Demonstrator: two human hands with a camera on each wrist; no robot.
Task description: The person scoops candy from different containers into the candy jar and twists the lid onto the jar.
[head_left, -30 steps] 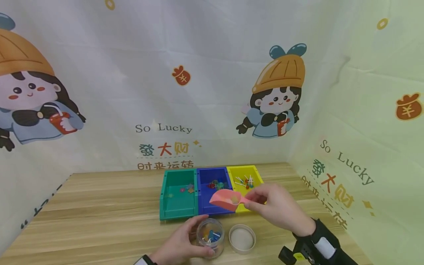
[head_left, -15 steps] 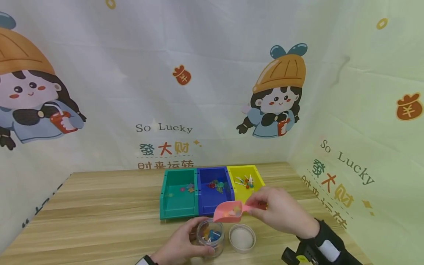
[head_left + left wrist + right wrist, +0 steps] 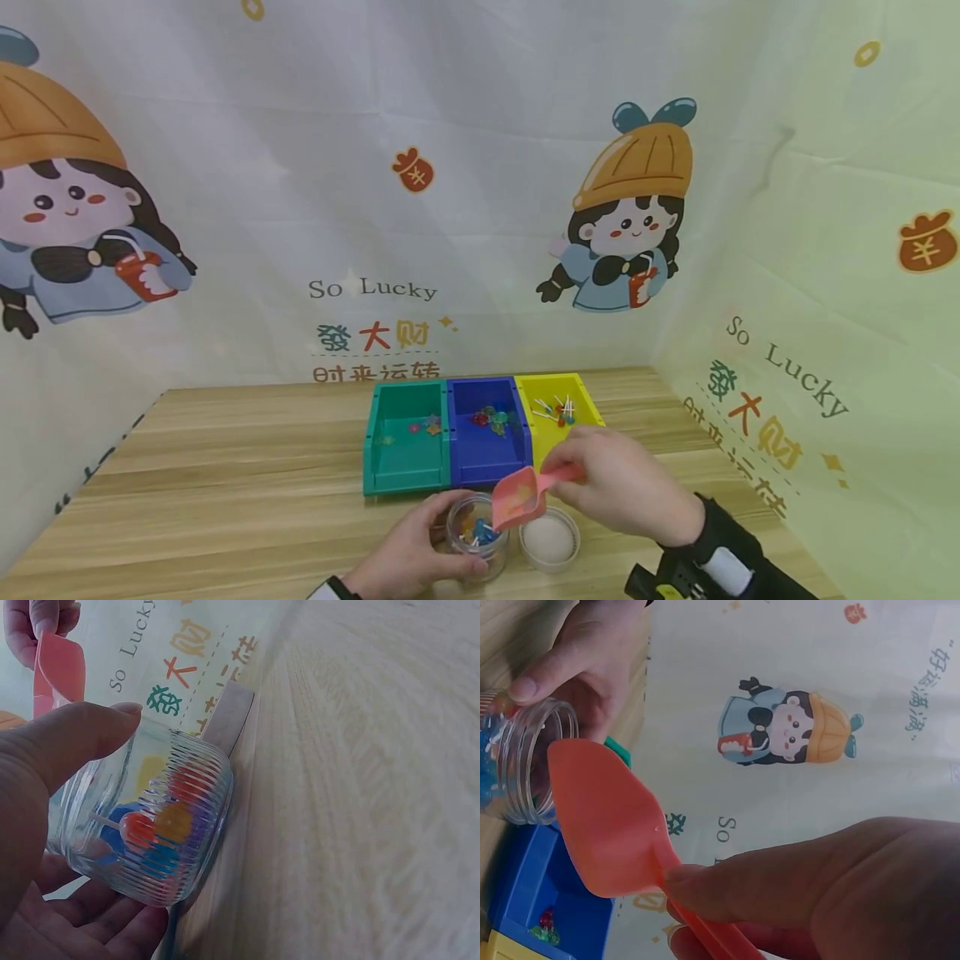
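Observation:
My left hand point(image 3: 420, 540) grips a clear jar point(image 3: 491, 567) that stands on the table, fingers on one side and thumb on the other. Inside lie blue, orange and red round-headed pieces point(image 3: 174, 823), some with white sticks. With thumb and fingers my right hand point(image 3: 626, 483) pinches the handle of a pink scoop point(image 3: 513, 497). A few small pale pieces sit in the scoop, too blurred to name. The scoop's front edge is tilted down at the jar's right rim; whether they touch I cannot tell. Just right of the jar lies a round white lid point(image 3: 550, 540).
Behind the jar stand three joined bins: green point(image 3: 405, 479), blue point(image 3: 480, 473) and yellow point(image 3: 534, 385). Small coloured pieces lie in green and blue; stick pieces with coloured heads lie in yellow. A printed curtain point(image 3: 480, 208) encloses the wooden table point(image 3: 247, 467).
My right hand has brought the scoop from above the bins toward me and down to the jar's rim, tilting it. My left hand and the jar have stayed in place.

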